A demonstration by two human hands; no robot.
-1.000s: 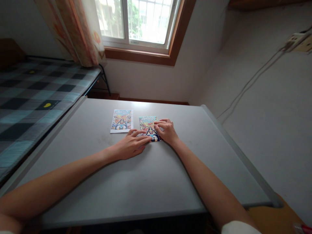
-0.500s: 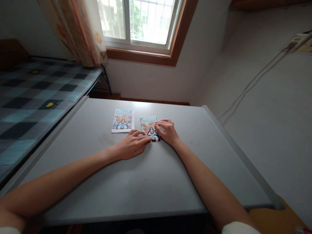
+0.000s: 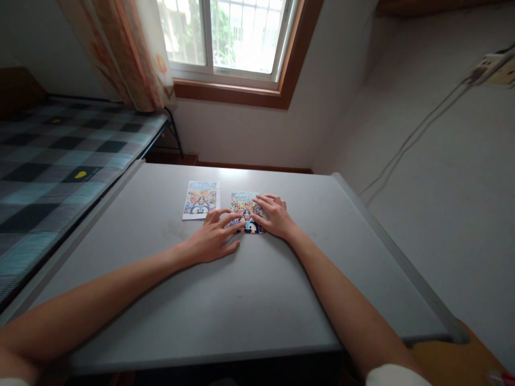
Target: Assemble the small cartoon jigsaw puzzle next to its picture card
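Note:
Two colourful printed cards lie side by side on the grey table [image 3: 249,300]. The left card [image 3: 200,199] has a white border and lies untouched. The right card [image 3: 243,202] is a busier picture, partly covered by both hands. My left hand [image 3: 215,238] lies flat with fingers spread, its fingertips on the card's lower left corner. My right hand [image 3: 274,216] rests on the card's right side, fingers stretched out and pressing down. Neither hand grips anything.
A bed with a blue checked cover [image 3: 56,161] runs along the table's left side. Behind the table are a window [image 3: 225,37] with a wooden sill, and a patterned curtain [image 3: 129,53]. A white cable [image 3: 406,142] runs down the right wall.
My left hand's fingers have lifted a little and spread wider, shifting slightly left. My right hand's fingers slid a little further left over the right card. The cards stayed in place.

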